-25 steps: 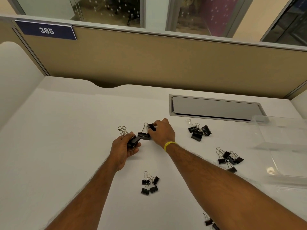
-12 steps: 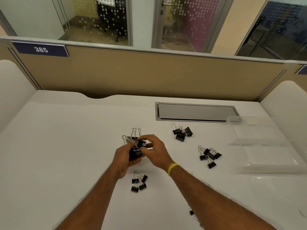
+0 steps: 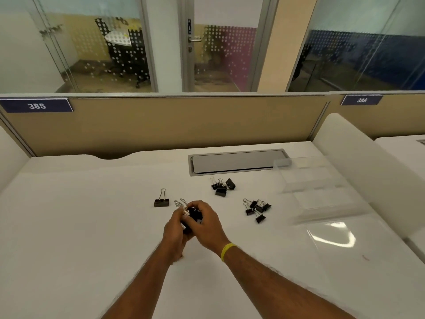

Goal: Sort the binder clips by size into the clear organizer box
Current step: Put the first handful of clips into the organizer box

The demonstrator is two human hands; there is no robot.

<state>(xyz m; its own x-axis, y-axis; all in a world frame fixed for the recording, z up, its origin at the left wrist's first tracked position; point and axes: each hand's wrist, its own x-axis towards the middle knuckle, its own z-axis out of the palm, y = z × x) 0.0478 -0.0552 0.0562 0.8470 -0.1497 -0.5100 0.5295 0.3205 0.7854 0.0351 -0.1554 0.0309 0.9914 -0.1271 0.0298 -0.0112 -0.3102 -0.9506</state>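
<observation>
"Binder clips [image 3: 194, 214], the ones being handled: where did they sit against the fingers?" asked the first.

"Bunched between both hands, just above the desk [image 3: 69, 226]," said the second. "The left hand [image 3: 176, 231] curled round the black bodies from the left. The right hand [image 3: 209, 226] closed over them from the right, fingers bent across the top. Silver wire handles stuck out past the left fingers, pointing away from the person. How many clips made up the bunch, I could not tell."

"And the others?"

"A lone clip [image 3: 161, 202] stood on the desk just beyond and left of the hands, wire handle raised, touching neither hand. A far heap [image 3: 222, 187] lay near the grey hatch [image 3: 236, 161]. A near heap [image 3: 256, 209] lay right of the hands, between them and the clear organizer box [image 3: 317, 187], which stood at the desk's right side."

"Any writing?"

"A blue plate [image 3: 36, 105] on the partition read 385, and a second plate [image 3: 361, 100] further right read 386. A strip on the glass door [image 3: 189, 26] read PUSH. The right wrist wore a yellow band [image 3: 227, 250]; any print on it was too small to read."
</observation>
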